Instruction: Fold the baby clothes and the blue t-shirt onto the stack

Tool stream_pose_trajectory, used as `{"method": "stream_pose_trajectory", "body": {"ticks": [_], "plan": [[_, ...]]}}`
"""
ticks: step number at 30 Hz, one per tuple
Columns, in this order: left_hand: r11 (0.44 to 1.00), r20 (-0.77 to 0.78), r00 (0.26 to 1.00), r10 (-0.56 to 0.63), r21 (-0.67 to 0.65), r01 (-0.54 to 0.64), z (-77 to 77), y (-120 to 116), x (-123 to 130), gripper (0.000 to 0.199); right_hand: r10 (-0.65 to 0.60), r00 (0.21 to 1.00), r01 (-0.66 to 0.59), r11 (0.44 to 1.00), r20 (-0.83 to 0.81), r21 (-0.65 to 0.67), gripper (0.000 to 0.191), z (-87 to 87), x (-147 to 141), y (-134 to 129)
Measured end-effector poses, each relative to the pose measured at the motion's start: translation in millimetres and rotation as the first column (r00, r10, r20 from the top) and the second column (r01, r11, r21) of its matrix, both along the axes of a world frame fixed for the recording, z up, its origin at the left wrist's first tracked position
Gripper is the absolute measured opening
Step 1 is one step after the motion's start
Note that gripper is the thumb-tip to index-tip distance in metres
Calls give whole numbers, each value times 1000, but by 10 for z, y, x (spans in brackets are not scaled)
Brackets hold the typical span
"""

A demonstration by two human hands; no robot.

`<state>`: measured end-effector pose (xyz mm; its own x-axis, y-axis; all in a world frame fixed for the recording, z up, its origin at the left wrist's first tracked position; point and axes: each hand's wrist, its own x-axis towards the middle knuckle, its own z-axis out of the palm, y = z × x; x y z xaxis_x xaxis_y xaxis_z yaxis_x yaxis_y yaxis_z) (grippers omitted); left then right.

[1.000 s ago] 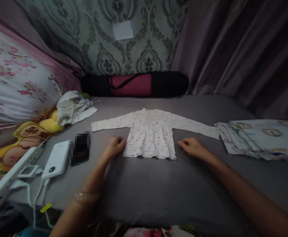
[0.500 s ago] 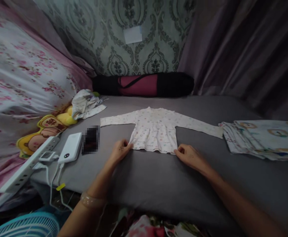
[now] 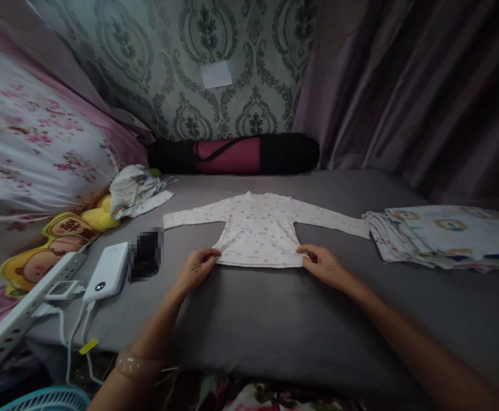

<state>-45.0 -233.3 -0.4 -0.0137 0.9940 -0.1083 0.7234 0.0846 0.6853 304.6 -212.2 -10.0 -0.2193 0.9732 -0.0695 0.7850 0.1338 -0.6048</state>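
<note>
A small white long-sleeved shirt (image 3: 260, 228) with a tiny coloured print lies spread on the grey sheet (image 3: 249, 319), both sleeves stretched out sideways. My left hand (image 3: 198, 268) pinches the hem at its left corner. At the right corner, my right hand (image 3: 324, 265) has the hem between thumb and fingers. Between the two hands the bottom edge runs nearly straight and taut. The right cuff touches or nearly touches a stack of folded printed cloths (image 3: 442, 234).
On the left lie a white power bank (image 3: 107, 271) with cables, a power strip (image 3: 31, 308), a blurred dark object (image 3: 145, 254), yellow plush toys (image 3: 56, 251) and a crumpled cloth (image 3: 133, 191). A black and maroon long bag (image 3: 232, 154) lies along the wall. A blue fan (image 3: 46, 399) stands lower left.
The shirt's hem has gone from wavy to pulled straight and wider between my hands. The whole view has shifted slightly, moving the surroundings leftward.
</note>
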Motion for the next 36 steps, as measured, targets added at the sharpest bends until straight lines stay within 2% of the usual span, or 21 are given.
{"method": "stream_pose_trajectory", "body": {"ticks": [3,6,9,11,13,15,16,18,20,21,23,26,28,30,33,36], "plan": [[999,-58,998,-40,-11,39,-33,21,-37,38,82,995,-81,997,61,-17,38,66,-6,-37],[995,-106,990,-96,-37,93,-69,27,-93,35,107,987,-103,994,119,-39,39,131,-44,-111],[982,-225,957,-185,-5,188,-5,25,-138,30,135,978,-129,990,159,-50,38,199,-39,-153],[969,-335,922,-192,85,233,87,41,-87,25,170,972,-159,984,165,-75,36,239,7,-119],[946,-395,899,-191,172,276,174,77,97,22,220,965,-203,971,140,-125,32,263,75,-8],[910,-366,890,-271,204,361,216,118,433,22,217,967,-203,973,134,-111,28,264,134,186],[887,-318,881,-351,190,421,214,134,647,22,180,971,-173,983,156,-61,26,254,152,305],[808,-243,823,-513,189,559,175,145,1112,20,23,969,-55,991,247,126,23,216,154,559],[749,-261,766,-587,182,636,120,128,1539,20,-77,945,-6,968,317,253,22,158,118,789],[740,-290,748,-597,159,653,99,112,1711,22,-87,934,-14,960,346,279,23,127,93,882],[761,-343,745,-573,116,639,80,79,1947,27,-48,914,-72,958,402,278,24,71,45,1018],[820,-387,768,-510,50,570,101,50,2070,28,46,869,-188,951,493,244,26,27,12,1112],[835,-412,766,-493,21,549,119,50,2076,23,88,830,-260,935,550,243,27,32,18,1127],[823,-441,743,-504,15,568,120,62,2077,18,117,789,-331,908,603,257,29,57,35,1129],[798,-456,713,-532,12,603,87,95,2100,21,169,726,-444,856,666,267,29,109,70,1147],[796,-434,721,-540,14,604,51,131,2125,23,207,657,-532,808,725,252,27,146,111,1205]]}}
